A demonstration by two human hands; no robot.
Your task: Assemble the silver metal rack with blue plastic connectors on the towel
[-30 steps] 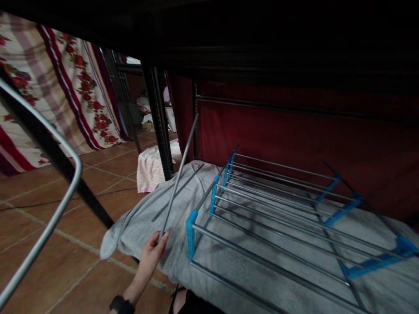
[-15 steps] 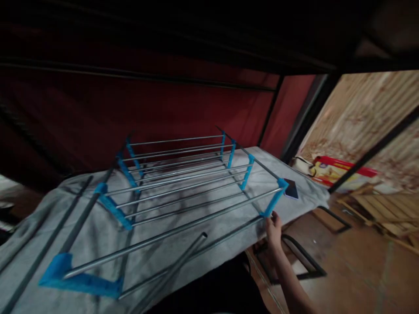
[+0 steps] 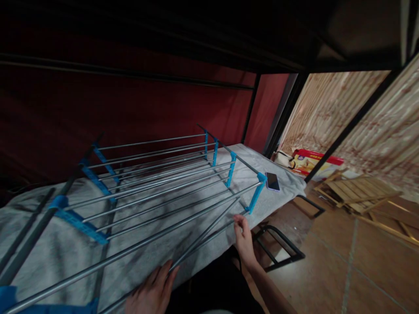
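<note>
A loose steel rod [image 3: 204, 235] slants along the bed's front edge; right hand [image 3: 242, 237] pinches its far end, left hand [image 3: 153, 290] lies open-fingered on the near end.

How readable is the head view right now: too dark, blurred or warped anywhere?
Head view: dim overall, top edge nearly black; the rack rods cast dark shadows on the grey cloth; the left hand is soft at the bottom edge, the right hand clearer; straight bars bow near the edges from wide-angle distortion.
</note>
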